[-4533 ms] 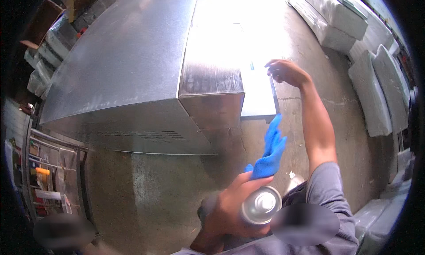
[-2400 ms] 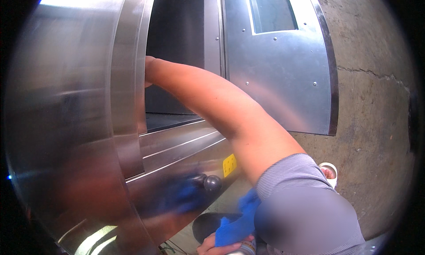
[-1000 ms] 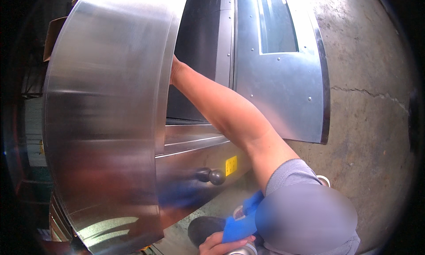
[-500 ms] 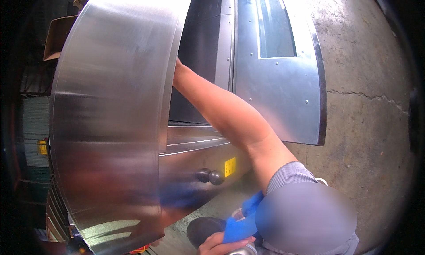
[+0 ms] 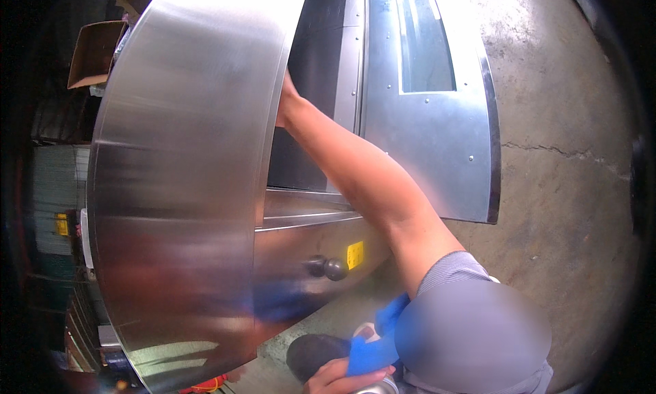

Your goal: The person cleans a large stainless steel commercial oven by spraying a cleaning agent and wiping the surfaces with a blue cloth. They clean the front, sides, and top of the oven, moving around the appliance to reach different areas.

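While your left hand [image 5: 335, 379] sits at the lower edge of the view, its fingers are closed around a blue cloth [image 5: 372, 343] and the top of a metal can [image 5: 376, 388], just beside a dark shoe [image 5: 314, 353] on the concrete floor [image 5: 567, 209]. Your right arm [image 5: 369, 182] runs up across the steel cabinet front [image 5: 307, 237], above a round knob [image 5: 335, 269] and a yellow label [image 5: 354, 254]. Your right hand [image 5: 283, 100] reaches behind the edge of the curved steel panel [image 5: 184, 175]; you cannot tell how its fingers stand. Beyond, an open door [image 5: 430, 114] hangs over bare, cracked floor, with open room to the right.
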Demonstrator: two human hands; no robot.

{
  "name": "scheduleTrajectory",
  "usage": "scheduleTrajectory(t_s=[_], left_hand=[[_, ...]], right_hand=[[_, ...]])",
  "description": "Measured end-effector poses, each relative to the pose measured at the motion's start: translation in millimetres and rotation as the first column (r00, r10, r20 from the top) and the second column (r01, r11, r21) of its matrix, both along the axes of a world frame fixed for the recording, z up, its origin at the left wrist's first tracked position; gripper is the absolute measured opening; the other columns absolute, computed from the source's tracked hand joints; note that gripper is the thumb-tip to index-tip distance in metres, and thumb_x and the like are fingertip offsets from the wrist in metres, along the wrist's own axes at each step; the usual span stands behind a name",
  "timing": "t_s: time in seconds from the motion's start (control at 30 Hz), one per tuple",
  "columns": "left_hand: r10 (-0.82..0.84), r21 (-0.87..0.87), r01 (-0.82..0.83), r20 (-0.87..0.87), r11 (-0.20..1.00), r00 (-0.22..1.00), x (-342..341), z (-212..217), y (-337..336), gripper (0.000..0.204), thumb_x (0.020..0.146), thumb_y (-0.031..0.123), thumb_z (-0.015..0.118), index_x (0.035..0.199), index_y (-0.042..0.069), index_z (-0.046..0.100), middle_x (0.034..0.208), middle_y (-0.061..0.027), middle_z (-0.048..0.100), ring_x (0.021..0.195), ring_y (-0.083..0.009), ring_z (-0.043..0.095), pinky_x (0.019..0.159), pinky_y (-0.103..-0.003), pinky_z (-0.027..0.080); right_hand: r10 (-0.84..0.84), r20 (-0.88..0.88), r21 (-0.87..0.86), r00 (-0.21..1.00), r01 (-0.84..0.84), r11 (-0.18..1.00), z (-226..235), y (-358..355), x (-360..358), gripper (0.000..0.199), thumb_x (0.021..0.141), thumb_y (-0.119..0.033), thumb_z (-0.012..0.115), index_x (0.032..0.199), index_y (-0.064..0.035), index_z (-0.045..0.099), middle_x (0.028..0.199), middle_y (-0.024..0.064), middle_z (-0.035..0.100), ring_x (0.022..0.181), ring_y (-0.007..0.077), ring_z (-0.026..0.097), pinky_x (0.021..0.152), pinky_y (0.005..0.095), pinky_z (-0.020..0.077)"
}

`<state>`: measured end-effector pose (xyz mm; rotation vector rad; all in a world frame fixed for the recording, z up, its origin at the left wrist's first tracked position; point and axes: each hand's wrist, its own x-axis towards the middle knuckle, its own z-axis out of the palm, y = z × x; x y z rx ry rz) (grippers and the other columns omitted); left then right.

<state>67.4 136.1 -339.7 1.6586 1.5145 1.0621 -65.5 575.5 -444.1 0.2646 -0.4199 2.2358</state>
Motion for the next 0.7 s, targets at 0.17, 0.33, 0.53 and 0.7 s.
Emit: scheduleTrajectory(t_s=[0.17, 0.33, 0.53, 0.7], left_hand=[[-0.056, -0.052, 0.054, -0.027, 0.997, 0.998, -4.5, 4.0, -3.6, 0.044, 0.088, 0.031, 0.081, 0.115, -0.001, 0.067, 0.102, -0.0241, 0.072, 0.093, -0.0327, 0.074, 0.086, -0.043, 0.059], [-0.093, -0.039, 0.092, -0.019, 0.995, 0.996, -14.3, 5.4, -4.9, 0.044, 0.088, 0.031, 0.082, 0.115, 0.0, 0.067, 0.103, -0.0234, 0.073, 0.094, -0.0327, 0.074, 0.087, -0.043, 0.059], [-0.079, -0.021, 0.079, -0.005, 0.997, 0.997, -17.8, 4.2, -10.2, 0.043, 0.088, 0.031, 0.082, 0.114, 0.001, 0.067, 0.104, -0.0228, 0.073, 0.095, -0.0329, 0.074, 0.088, -0.042, 0.059], [-0.077, -0.013, 0.077, -0.014, 0.997, 0.997, -18.6, 8.9, -15.3, 0.042, 0.088, 0.031, 0.082, 0.113, 0.001, 0.067, 0.105, -0.0223, 0.074, 0.096, -0.033, 0.074, 0.088, -0.042, 0.059]], right_hand=[[0.022, 0.18, -0.137, 0.984, 0.003, 0.991, -11.9, -3.2, 22.9, 0.113, 0.089, -0.093, 0.014, 0.167, -0.0104, 0.017, 0.17, 0.0199, 0.018, 0.153, 0.0419, 0.025, 0.119, 0.0657, 0.0286], [-0.051, 0.107, -0.051, 0.993, 0.057, 0.997, 12.3, -13.6, 28.4, 0.106, 0.092, -0.088, 0.021, 0.161, -0.0083, 0.034, 0.166, 0.0233, 0.028, 0.15, 0.0393, 0.035, 0.113, 0.0618, 0.0405], [-0.108, -0.018, 0.07, 0.994, 0.109, 0.992, 42.5, -24.6, 34.7, 0.094, 0.098, -0.078, 0.028, 0.151, -0.0042, 0.048, 0.157, 0.0245, 0.043, 0.14, 0.0372, 0.049, 0.106, 0.0584, 0.0498], [-0.163, 0.133, 0.032, 0.978, 0.161, 0.987, 16.7, -10.2, 38.0, 0.086, 0.1, -0.072, 0.036, 0.147, -0.0005, 0.052, 0.15, 0.024, 0.051, 0.134, 0.0364, 0.055, 0.103, 0.0583, 0.0524]])
